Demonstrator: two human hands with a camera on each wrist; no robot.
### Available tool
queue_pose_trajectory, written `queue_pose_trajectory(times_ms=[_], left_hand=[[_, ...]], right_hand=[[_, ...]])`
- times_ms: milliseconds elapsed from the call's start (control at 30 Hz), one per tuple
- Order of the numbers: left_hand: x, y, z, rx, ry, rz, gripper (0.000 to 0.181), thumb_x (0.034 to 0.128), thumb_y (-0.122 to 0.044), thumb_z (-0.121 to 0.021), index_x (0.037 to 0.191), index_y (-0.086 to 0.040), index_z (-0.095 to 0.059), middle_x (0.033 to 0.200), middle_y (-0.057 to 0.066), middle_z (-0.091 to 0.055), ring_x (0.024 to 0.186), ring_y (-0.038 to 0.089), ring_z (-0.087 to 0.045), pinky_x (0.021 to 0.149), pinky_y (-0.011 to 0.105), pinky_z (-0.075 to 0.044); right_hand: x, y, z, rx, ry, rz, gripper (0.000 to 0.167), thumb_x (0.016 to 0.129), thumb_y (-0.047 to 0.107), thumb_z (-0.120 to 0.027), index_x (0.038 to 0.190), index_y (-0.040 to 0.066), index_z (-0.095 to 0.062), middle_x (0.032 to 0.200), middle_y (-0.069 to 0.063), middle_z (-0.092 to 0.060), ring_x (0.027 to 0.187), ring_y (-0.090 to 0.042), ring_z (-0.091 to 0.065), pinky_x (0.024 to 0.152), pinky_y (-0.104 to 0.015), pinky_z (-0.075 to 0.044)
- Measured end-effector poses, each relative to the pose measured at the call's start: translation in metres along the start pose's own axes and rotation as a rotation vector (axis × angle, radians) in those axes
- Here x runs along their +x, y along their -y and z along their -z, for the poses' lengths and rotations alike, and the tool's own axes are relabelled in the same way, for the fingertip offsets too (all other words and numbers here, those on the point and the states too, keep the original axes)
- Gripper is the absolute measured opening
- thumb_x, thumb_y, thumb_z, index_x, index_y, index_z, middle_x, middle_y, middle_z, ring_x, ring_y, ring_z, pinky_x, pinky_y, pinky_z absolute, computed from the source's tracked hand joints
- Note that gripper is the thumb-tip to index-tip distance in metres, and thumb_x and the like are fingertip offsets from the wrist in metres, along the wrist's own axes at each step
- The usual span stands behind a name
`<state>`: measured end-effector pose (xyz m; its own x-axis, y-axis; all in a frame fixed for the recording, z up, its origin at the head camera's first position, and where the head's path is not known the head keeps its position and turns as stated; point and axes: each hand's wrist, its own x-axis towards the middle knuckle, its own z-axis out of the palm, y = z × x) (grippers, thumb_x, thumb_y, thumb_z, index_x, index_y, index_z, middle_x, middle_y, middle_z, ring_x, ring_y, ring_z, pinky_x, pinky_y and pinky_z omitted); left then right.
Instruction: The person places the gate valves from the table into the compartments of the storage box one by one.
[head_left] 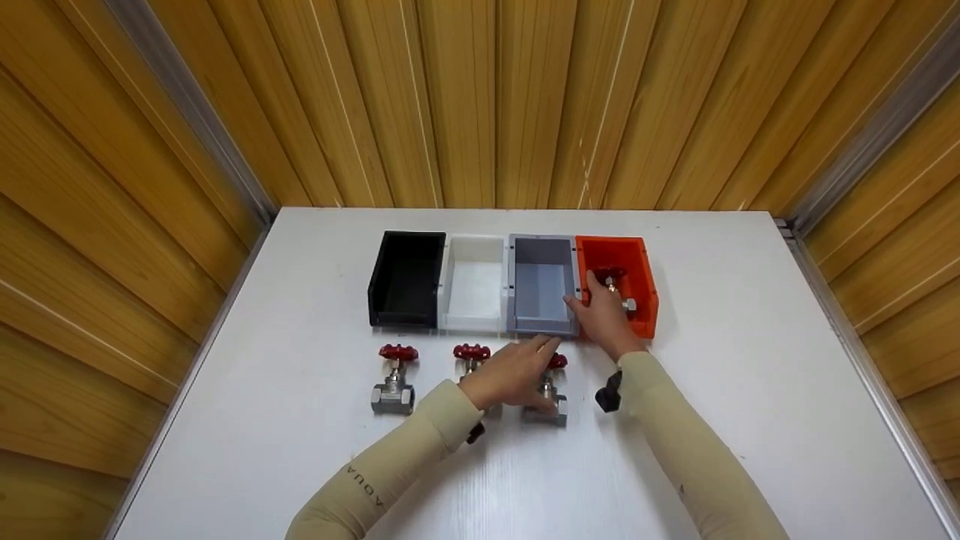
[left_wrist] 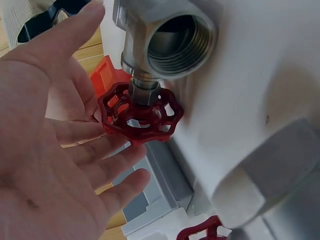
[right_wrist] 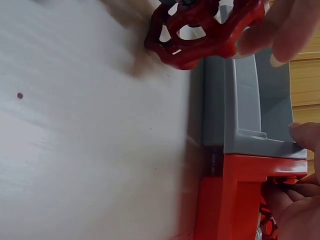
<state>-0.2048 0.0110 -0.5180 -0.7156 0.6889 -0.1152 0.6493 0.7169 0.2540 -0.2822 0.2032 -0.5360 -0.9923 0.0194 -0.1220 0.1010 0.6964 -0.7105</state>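
In the head view, my left hand (head_left: pixel 514 373) reaches over a valve with a red handwheel (head_left: pixel 557 361). The left wrist view has the left hand (left_wrist: pixel 75 150) with spread fingers beside and under that handwheel (left_wrist: pixel 141 112), palm not closed on it. My right hand (head_left: pixel 606 319) is at the orange bin (head_left: pixel 649 300), thumb over the grey bin's side, fingers inside the orange one. A valve (head_left: pixel 628 304) lies in the orange bin, next to the fingers. In the right wrist view, the right hand (right_wrist: pixel 300 210) partly hides its handwheel (right_wrist: pixel 267 222).
A black bin (head_left: pixel 405 281), a white bin (head_left: pixel 475 285) and the grey bin (head_left: pixel 544 289) stand in a row left of the orange one. Below them on the white table (head_left: pixel 300 450) stand a valve (head_left: pixel 393 397) at left and another (head_left: pixel 472 352) partly behind my left hand.
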Motion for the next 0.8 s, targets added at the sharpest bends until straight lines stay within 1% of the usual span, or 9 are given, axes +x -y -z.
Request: queue_pose_trajectory(times_ms=[100,167,300,367,567,633,800], left_hand=[[-0.003,-0.001,-0.003,0.005,0.017,-0.005,0.118,0.0627,-0.056,-0.083,0.152,-0.006,-0.024,0.152,0.008,-0.039,0.136,0.024,-0.044,0.113,0.037,-0.037],[-0.004,-0.001,-0.005,0.009,0.023,-0.005,0.121,0.0600,-0.054,-0.085,0.152,-0.007,-0.024,0.151,0.008,-0.040,0.132,0.024,-0.047,0.111,0.036,-0.040],[-0.007,-0.001,-0.008,0.041,0.021,0.002,0.126,0.0552,-0.053,-0.088,0.153,-0.007,-0.023,0.150,0.009,-0.041,0.131,0.025,-0.049,0.110,0.037,-0.040],[-0.008,-0.001,-0.011,0.076,0.008,-0.003,0.127,0.0535,-0.054,-0.088,0.152,-0.006,-0.024,0.149,0.010,-0.041,0.133,0.025,-0.046,0.111,0.038,-0.040],[-0.010,-0.003,-0.017,0.195,-0.029,-0.015,0.130,0.0501,-0.051,-0.091,0.152,-0.006,-0.024,0.145,0.011,-0.043,0.131,0.024,-0.049,0.104,0.037,-0.045],[-0.012,-0.004,-0.019,0.207,-0.030,-0.014,0.132,0.0490,-0.051,-0.092,0.152,-0.006,-0.022,0.144,0.012,-0.044,0.128,0.025,-0.051,0.104,0.037,-0.045],[-0.013,-0.004,-0.022,0.220,-0.035,-0.005,0.130,0.0509,-0.048,-0.092,0.152,-0.007,-0.022,0.135,0.013,-0.049,0.115,0.024,-0.058,0.102,0.035,-0.047]], right_hand=[[0.000,0.000,0.000,0.008,0.014,-0.024,0.079,0.097,0.031,-0.057,0.155,0.008,-0.009,0.159,-0.016,-0.022,0.146,-0.030,-0.028,0.117,-0.049,-0.026],[0.000,0.000,-0.001,0.013,0.016,-0.031,0.080,0.096,0.031,-0.058,0.155,0.009,-0.009,0.160,-0.015,-0.022,0.146,-0.030,-0.027,0.117,-0.049,-0.026],[0.000,0.000,-0.001,0.004,0.014,-0.021,0.082,0.095,0.030,-0.060,0.155,0.008,-0.009,0.158,-0.017,-0.027,0.142,-0.030,-0.033,0.116,-0.049,-0.028],[0.000,0.000,0.000,-0.006,0.013,-0.017,0.083,0.095,0.031,-0.061,0.155,0.008,-0.009,0.157,-0.019,-0.028,0.141,-0.031,-0.034,0.115,-0.050,-0.029],[-0.001,0.001,0.000,0.004,0.020,-0.021,0.083,0.095,0.032,-0.061,0.156,0.009,-0.009,0.157,-0.019,-0.027,0.143,-0.031,-0.032,0.116,-0.050,-0.027],[-0.002,0.001,0.000,0.012,0.020,-0.015,0.083,0.094,0.033,-0.061,0.156,0.010,-0.010,0.157,-0.018,-0.028,0.143,-0.030,-0.033,0.116,-0.050,-0.028],[-0.003,0.000,0.002,0.006,0.019,-0.005,0.084,0.093,0.033,-0.063,0.155,0.009,-0.013,0.156,-0.018,-0.030,0.140,-0.030,-0.036,0.114,-0.048,-0.031]])
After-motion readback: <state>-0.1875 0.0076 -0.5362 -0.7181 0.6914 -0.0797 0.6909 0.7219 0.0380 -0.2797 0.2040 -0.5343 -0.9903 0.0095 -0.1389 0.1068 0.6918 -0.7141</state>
